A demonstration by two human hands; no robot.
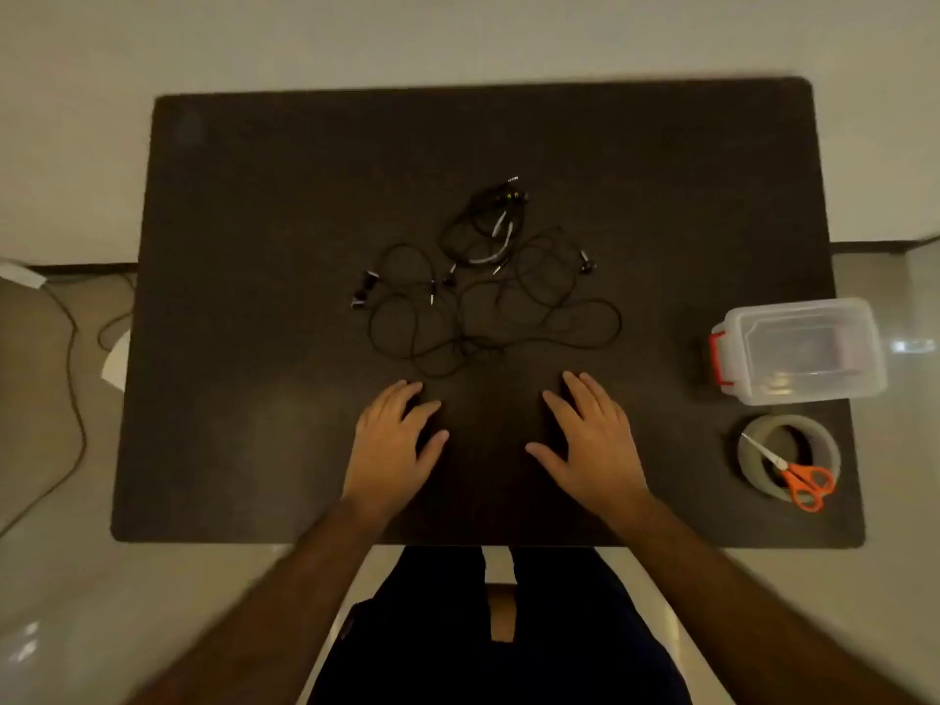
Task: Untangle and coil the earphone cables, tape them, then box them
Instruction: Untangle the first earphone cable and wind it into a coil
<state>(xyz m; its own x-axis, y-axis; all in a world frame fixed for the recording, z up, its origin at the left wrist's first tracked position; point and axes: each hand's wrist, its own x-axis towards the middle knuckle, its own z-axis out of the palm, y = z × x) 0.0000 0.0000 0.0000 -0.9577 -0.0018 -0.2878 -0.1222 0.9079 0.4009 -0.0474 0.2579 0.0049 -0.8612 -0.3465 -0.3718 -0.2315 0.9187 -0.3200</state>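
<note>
tangled black earphone cables (483, 292) mid-table, clear lidded box (801, 348) and tape roll (788, 457) right

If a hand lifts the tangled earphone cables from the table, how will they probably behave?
The earphone cables look thin and lie in loose loops, so they are probably floppy and light. The loops cross each other, so lifting one strand would likely drag others along.

a dark table (244, 348) with rounded corners is filling the middle of the view, sitting on a pale glossy floor (76, 577) that is catching soft reflections near left and far right. a thin cable (76, 399) is trailing across the floor at left. light is staying dim and warm.
</note>
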